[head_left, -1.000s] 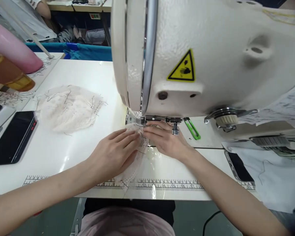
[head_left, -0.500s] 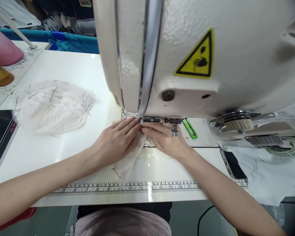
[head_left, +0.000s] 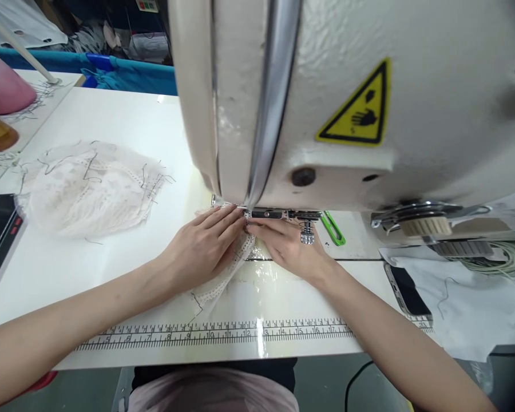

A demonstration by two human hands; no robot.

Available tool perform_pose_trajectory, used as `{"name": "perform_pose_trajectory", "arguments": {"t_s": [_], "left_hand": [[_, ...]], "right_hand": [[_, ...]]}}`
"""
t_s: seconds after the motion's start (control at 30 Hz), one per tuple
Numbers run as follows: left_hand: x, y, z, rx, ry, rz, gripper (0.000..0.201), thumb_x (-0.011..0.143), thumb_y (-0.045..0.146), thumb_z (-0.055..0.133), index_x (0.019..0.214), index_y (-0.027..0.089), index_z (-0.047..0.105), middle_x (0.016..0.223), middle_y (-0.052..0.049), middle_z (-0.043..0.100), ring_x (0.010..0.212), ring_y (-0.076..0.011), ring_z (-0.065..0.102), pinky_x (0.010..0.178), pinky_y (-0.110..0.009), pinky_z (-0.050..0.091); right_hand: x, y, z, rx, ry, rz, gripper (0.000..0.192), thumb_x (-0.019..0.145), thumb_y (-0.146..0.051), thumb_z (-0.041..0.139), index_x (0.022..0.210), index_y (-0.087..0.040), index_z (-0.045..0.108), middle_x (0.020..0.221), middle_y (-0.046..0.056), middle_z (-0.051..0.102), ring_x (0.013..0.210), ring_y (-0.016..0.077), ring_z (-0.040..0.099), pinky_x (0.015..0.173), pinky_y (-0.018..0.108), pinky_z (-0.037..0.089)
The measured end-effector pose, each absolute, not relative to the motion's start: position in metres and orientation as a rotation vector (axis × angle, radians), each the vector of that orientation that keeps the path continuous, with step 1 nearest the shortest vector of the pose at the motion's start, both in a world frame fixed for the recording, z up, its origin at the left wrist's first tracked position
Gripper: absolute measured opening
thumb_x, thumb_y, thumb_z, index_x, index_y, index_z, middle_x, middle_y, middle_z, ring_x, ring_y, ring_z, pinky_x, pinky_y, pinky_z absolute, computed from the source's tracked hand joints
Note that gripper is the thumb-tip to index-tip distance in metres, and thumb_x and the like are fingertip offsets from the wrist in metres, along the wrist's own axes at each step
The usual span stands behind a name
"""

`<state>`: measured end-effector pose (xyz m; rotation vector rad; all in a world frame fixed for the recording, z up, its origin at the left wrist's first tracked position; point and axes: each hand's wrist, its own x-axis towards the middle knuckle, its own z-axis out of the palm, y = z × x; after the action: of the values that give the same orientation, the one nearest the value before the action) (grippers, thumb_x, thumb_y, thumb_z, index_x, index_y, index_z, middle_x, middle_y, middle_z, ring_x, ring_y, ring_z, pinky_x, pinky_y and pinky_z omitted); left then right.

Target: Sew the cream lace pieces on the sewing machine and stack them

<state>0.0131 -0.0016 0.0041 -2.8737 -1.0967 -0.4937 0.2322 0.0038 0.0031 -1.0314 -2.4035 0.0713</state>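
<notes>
Both hands, left hand [head_left: 206, 246] and right hand [head_left: 285, 243], lie flat and close together pinning the lace strip [head_left: 223, 280] right under the sewing machine [head_left: 347, 103] head, so it looks mid-seam, and I'd guess feeding it forward needs steady, even pressure.

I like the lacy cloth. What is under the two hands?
Under the left hand and right hand lies a strip of white lace on the white table. The lace's part beneath the palms is hidden.
</notes>
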Motion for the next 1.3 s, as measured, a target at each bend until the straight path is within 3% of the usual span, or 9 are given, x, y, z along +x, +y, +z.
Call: {"name": "perform_pose_trajectory", "arguments": {"t_s": [0.5, 0.6, 0.7, 0.8, 0.9, 1.0, 1.07, 1.2, 1.3], "left_hand": [[0.011, -0.004, 0.024, -2.754, -1.020, -0.398, 0.037, 0.099, 0.026, 0.042, 0.130, 0.012, 0.058, 0.133, -0.010, 0.061, 0.122, -0.0272, 0.058, 0.100, -0.044, 0.049], [-0.010, -0.011, 0.037, -2.842, -0.872, -0.405, 0.044, 0.098, 0.044, 0.043, 0.127, 0.016, 0.061, 0.130, -0.009, 0.063, 0.115, -0.0285, 0.061, 0.085, -0.043, 0.053], [-0.041, -0.027, 0.035, -3.007, -0.567, -0.379, 0.072, 0.088, 0.073, 0.040, 0.134, 0.019, 0.055, 0.132, -0.008, 0.062, 0.105, -0.0272, 0.064, 0.075, -0.040, 0.054], [-0.061, -0.046, 0.026, -2.945, -0.554, -0.369, 0.045, 0.092, 0.045, 0.057, 0.131, 0.023, 0.056, 0.130, -0.005, 0.064, 0.103, -0.0213, 0.065, 0.072, -0.032, 0.055], [-0.058, -0.056, 0.030, -2.950, -0.877, -0.483, 0.029, 0.092, 0.013, 0.052, 0.119, 0.021, 0.059, 0.126, -0.004, 0.066, 0.102, -0.0186, 0.067, 0.070, -0.027, 0.056], [-0.043, -0.047, 0.049, -2.959, -1.245, -0.553, 0.020, 0.099, 0.019, 0.040, 0.114, 0.018, 0.053, 0.123, -0.008, 0.067, 0.074, -0.0138, 0.069, 0.052, -0.024, 0.051], [-0.032, -0.033, 0.060, -2.899, -1.181, -0.520, 0.020, 0.100, 0.026, 0.041, 0.112, 0.016, 0.053, 0.102, -0.007, 0.072, 0.058, -0.0133, 0.064, 0.044, -0.026, 0.045], [-0.015, -0.005, 0.055, -2.884, -0.868, -0.320, 0.019, 0.095, 0.019, 0.045, 0.108, 0.015, 0.057, 0.085, -0.006, 0.069, 0.074, -0.0202, 0.064, 0.058, -0.032, 0.048], [-0.003, 0.006, 0.040, -2.769, -0.762, -0.325, 0.030, 0.088, 0.002, 0.040, 0.100, 0.018, 0.062, 0.073, -0.001, 0.064, 0.065, -0.0163, 0.058, 0.059, -0.031, 0.043]], "right_hand": [[0.236, -0.001, -0.002, -1.087, -2.444, -0.074, 0.030, 0.091, -0.014, 0.053, 0.111, -0.030, 0.068, 0.119, 0.000, 0.069, 0.101, 0.0185, 0.066, 0.089, 0.036, 0.050], [0.238, 0.000, -0.002, -1.060, -2.483, -0.066, 0.032, 0.090, -0.012, 0.053, 0.112, -0.029, 0.068, 0.121, -0.002, 0.069, 0.096, 0.0167, 0.067, 0.084, 0.035, 0.052], [0.239, 0.001, -0.002, -1.037, -2.513, -0.064, 0.034, 0.090, -0.010, 0.051, 0.114, -0.027, 0.067, 0.123, -0.002, 0.068, 0.087, 0.0151, 0.068, 0.073, 0.033, 0.053], [0.238, 0.001, -0.004, -1.053, -2.501, -0.041, 0.036, 0.090, -0.007, 0.048, 0.114, -0.026, 0.067, 0.123, -0.002, 0.068, 0.083, 0.0135, 0.067, 0.069, 0.032, 0.050], [0.236, 0.003, -0.008, -0.969, -2.472, 0.070, 0.039, 0.087, -0.004, 0.046, 0.113, -0.024, 0.066, 0.119, -0.001, 0.069, 0.089, 0.0138, 0.065, 0.074, 0.032, 0.049], [0.234, 0.005, -0.009, -0.852, -2.461, 0.166, 0.036, 0.084, -0.005, 0.048, 0.110, -0.021, 0.067, 0.115, 0.003, 0.069, 0.103, 0.0183, 0.063, 0.078, 0.035, 0.048], [0.233, 0.006, -0.008, -0.819, -2.461, 0.170, 0.028, 0.088, -0.009, 0.049, 0.104, -0.021, 0.068, 0.109, 0.004, 0.070, 0.108, 0.0199, 0.061, 0.078, 0.036, 0.047], [0.233, 0.006, -0.005, -0.796, -2.463, 0.149, 0.019, 0.093, -0.016, 0.051, 0.100, -0.021, 0.068, 0.104, 0.003, 0.072, 0.107, 0.0184, 0.062, 0.079, 0.034, 0.047], [0.235, 0.005, -0.008, -0.794, -2.455, 0.164, 0.021, 0.092, -0.014, 0.051, 0.102, -0.022, 0.067, 0.105, 0.001, 0.072, 0.109, 0.0180, 0.061, 0.082, 0.034, 0.048]]}}
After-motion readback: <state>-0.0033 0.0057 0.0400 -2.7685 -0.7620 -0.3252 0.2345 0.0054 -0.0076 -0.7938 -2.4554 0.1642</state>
